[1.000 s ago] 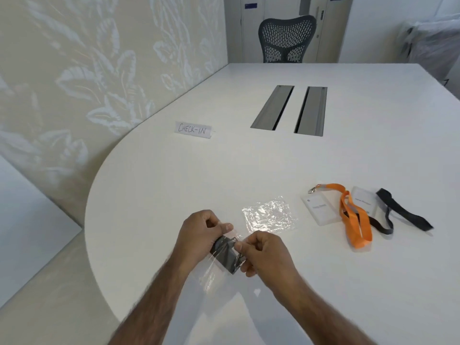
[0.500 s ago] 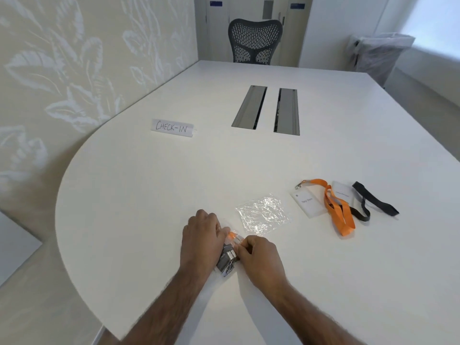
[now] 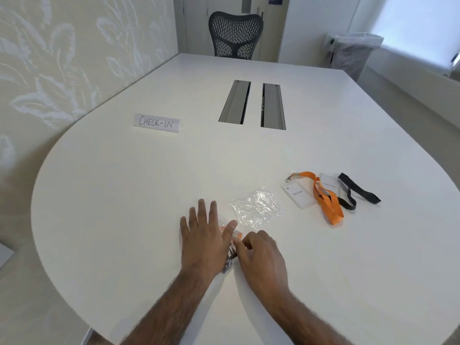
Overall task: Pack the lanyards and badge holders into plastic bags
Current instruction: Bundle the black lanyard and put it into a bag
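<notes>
Left hand [image 3: 204,237] now flat — lumpy bag [image 3: 230,260]

The room is bright and evenly lit by soft daylight from a window [image 3: 420,28] at the upper right, itself blown out to pale blue-white. The white table [image 3: 149,185] reflects this light with little contrast. A faint, soft-edged shadow lies on the table left of the right forearm [image 3: 306,317]. The empty plastic bag [image 3: 256,206] shows small bright glints. Wide-angle distortion bows the table's rim and tilts the walls at the edges. Focus is mostly sharp, though print on the badge holder [image 3: 297,195] looks soft.
</notes>
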{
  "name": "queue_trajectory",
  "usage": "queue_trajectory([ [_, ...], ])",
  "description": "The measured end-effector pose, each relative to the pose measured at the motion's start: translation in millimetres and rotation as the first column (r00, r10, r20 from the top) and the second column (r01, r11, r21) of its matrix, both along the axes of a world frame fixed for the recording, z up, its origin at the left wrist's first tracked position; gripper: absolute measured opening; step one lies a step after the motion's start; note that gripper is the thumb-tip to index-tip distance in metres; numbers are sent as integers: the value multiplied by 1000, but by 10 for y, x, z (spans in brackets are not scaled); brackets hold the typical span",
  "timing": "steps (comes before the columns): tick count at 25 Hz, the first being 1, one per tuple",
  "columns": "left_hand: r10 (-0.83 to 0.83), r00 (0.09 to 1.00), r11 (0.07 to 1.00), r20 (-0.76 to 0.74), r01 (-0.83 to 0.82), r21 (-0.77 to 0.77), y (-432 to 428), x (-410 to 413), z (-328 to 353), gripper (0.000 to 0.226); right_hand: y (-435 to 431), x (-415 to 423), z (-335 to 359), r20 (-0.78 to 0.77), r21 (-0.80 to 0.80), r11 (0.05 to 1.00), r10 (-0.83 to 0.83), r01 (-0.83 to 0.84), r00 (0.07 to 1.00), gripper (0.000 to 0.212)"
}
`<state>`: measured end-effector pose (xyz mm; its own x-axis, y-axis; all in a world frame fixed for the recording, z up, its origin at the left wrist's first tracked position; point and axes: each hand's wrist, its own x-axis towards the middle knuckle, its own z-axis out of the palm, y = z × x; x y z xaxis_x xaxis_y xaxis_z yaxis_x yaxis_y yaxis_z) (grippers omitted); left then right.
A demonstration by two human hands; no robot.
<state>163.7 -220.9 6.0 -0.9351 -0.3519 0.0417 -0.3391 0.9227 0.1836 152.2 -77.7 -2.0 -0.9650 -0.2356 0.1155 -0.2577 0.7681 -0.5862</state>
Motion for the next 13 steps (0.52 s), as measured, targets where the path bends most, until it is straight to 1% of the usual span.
queue_trajectory([
  [3,-4,1000,1000,-14,3,-30,13,-20,67,95,154,-9,-1,-36,-45,998,-40,39,999,29],
  [6,-37,998,999,-46,35,-36,139,-82,157,92,389,-37,-12,-33,-65,994,-93,91,995,23],
  [11,-193,979,980,-65,190,-52,678,-317,212,85,950,-218,-1,-18,-70,981,-184,182,983,19],
  [13,-251,966,967,-55,248,-52,943,-435,193,86,1205,-360,15,-13,-76,977,-202,201,979,15],
])
